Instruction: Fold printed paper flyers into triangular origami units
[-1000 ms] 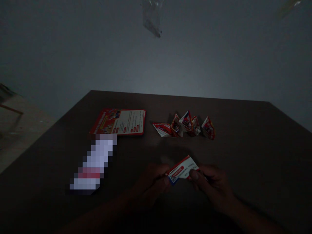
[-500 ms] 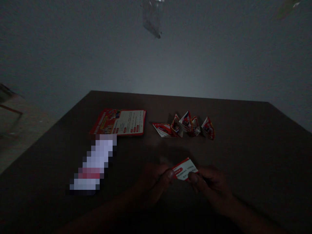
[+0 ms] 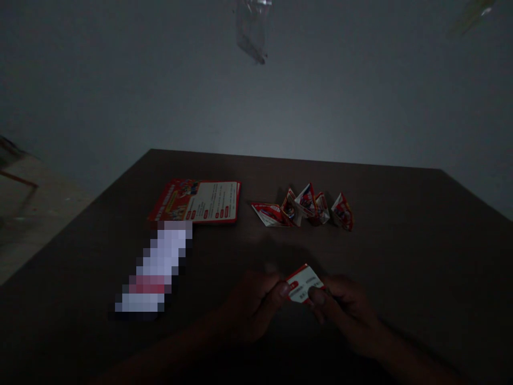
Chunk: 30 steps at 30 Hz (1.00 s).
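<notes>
Folded paper [image 3: 302, 283], just one, sits between two hands above the table [image 3: 401, 214]: left hand [image 3: 256, 305] pinching its left end, right hand [image 3: 352, 310] pinching its right, thumbs on top. Beyond lie five folded pieces [image 3: 306, 201], four bunched and one just apart, one stack of printed sheets [image 3: 212, 201] and one pixelated item [image 3: 162, 267]. Red labels show (their lettering is too small to read).

On table [image 3: 385, 235]: leaflet stack [image 3: 200, 202] left, pixelated object [image 3: 154, 272] in front of it, folded papers [image 3: 308, 204] right of stack. Folded sheet [image 3: 302, 282] nearer, between left hand [image 3: 256, 305] and right hand [image 3: 350, 310].
</notes>
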{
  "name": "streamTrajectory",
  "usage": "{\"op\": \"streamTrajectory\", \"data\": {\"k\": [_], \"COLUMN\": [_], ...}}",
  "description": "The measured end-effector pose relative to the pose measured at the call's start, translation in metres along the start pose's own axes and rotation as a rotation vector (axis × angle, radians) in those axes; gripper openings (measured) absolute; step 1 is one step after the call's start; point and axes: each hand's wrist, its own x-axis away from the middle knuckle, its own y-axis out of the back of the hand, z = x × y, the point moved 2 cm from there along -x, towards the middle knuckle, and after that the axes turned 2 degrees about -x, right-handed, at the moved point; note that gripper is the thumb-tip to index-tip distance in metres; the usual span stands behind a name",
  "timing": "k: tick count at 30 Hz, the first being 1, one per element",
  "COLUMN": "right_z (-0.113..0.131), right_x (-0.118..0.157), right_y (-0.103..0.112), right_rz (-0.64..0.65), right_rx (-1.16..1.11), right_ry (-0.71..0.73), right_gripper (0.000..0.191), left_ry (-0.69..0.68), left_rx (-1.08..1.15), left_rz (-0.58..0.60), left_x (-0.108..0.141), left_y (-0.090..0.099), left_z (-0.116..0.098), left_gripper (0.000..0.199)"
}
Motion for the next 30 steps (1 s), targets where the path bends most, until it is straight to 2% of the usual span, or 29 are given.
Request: {"op": "streamTrajectory", "data": {"k": [6, 10, 16, 20, 24, 27, 30], "right_z": [-0.0011, 0.0018, -0.0009, -0.0036, -0.0041, -0.0057, -0.0059], "right_x": [0.0006, 0.0001, 0.0016, 0.0021, 0.0022, 0.0026, 0.0022], "right_y": [-0.0003, -0.0003, 0.0001, 0.0014, 0.0011, -0.0001, -0.0014], "right_rz": [-0.028, -0.017, -0.024, -0.146, -0.268, -0.344, -0.357], "right_rx": [-0.013, 0.058, 0.054, 0.071, 0.04, -0.004, -0.036], "right_ry": [-0.007, -0.022, -0.02, -0.022, 0.006, 0.006, 0.053], "right_gripper": [0.042, 0.039, 0.04, 0.033, 0.013, 0.021, 0.026], "left_ry": [-0.022, 0.017, -0.039, 0.003, 0.064, 0.097, 0.156], "left_rx": [-0.03, 0.005, -0.044, -0.021, 0.039, 0.083, 0.106], "left_rz": [0.007, 0.013, -0.022, -0.045, -0.023, -0.041, -0.06], "left_x": [0.0006, 0.0, 0.0013, 0.001, 0.0013, 0.0017, 0.0023], "left_y": [0.0006, -0.0003, -0.0014, -0.0022, -0.0028, -0.0022, -0.002], "left_z": [-0.0021, -0.0001, 0.0011, 0.0056, 0.0068, 0.0053, 0.005], "left_gripper": [0.034, 0.039, 0.035, 0.041, 0.044, 0.046, 0.049]}}
